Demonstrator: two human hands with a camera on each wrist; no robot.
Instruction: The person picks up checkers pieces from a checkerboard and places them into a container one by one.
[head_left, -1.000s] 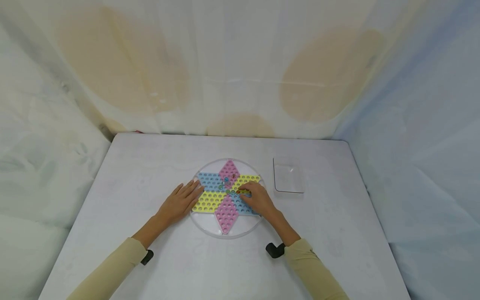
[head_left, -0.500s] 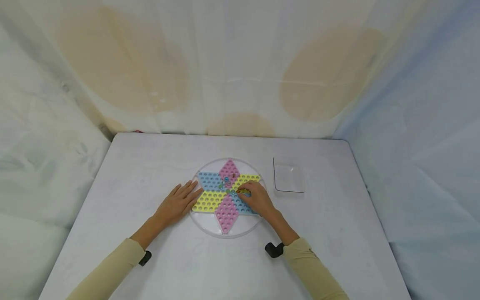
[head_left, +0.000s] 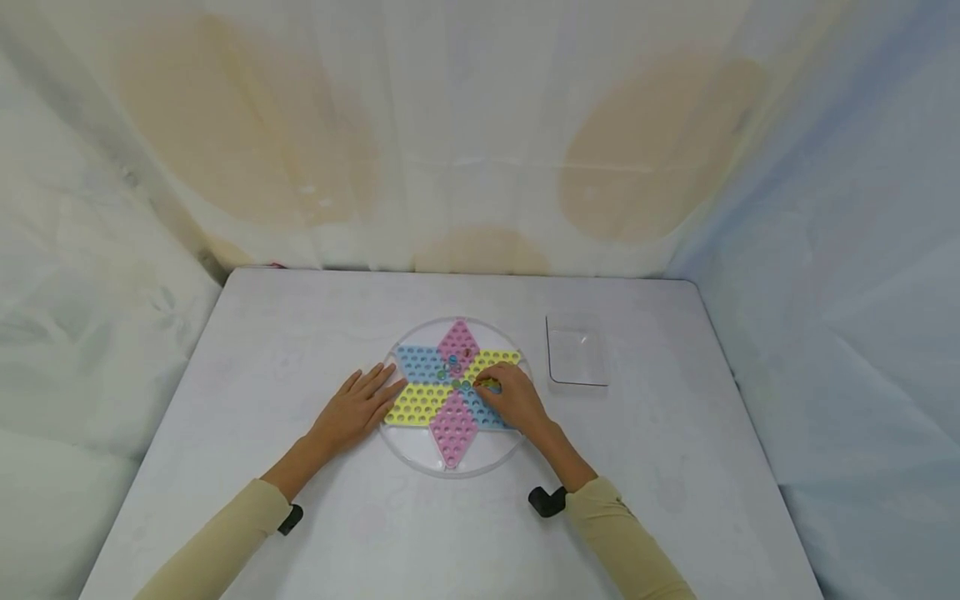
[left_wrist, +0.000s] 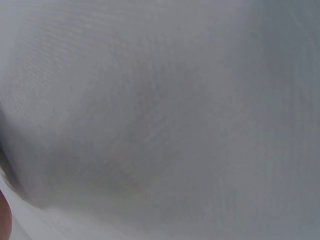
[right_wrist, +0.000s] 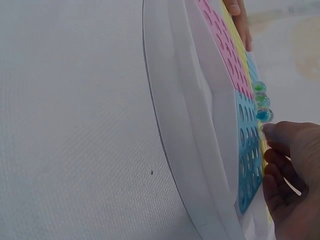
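Observation:
A round Chinese checkers board (head_left: pixel 453 433), with a pink, yellow and blue star full of small holes, lies on the table. My left hand (head_left: pixel 352 412) rests with spread, straight fingers on its left edge. Over the right half of the star, my right hand (head_left: pixel 516 400) pinches a marble (right_wrist: pixel 262 132) between thumb and finger; the fingers partly cover it. Beside these fingertips, green and blue glass marbles (right_wrist: pixel 263 101) stand in a row. Several more marbles (head_left: pixel 442 374) sit around the board's middle and upper part. The left wrist view shows mostly blurred white surface.
A clear square plastic box (head_left: pixel 577 357) stands to the right of the board. The white table (head_left: pixel 660 467) has pale curtains (head_left: pixel 480 142) behind it and on both sides.
My right fingertips have moved slightly left and closed on the marble, which showed more fully before. My left hand has slid a little down and left along the board's edge.

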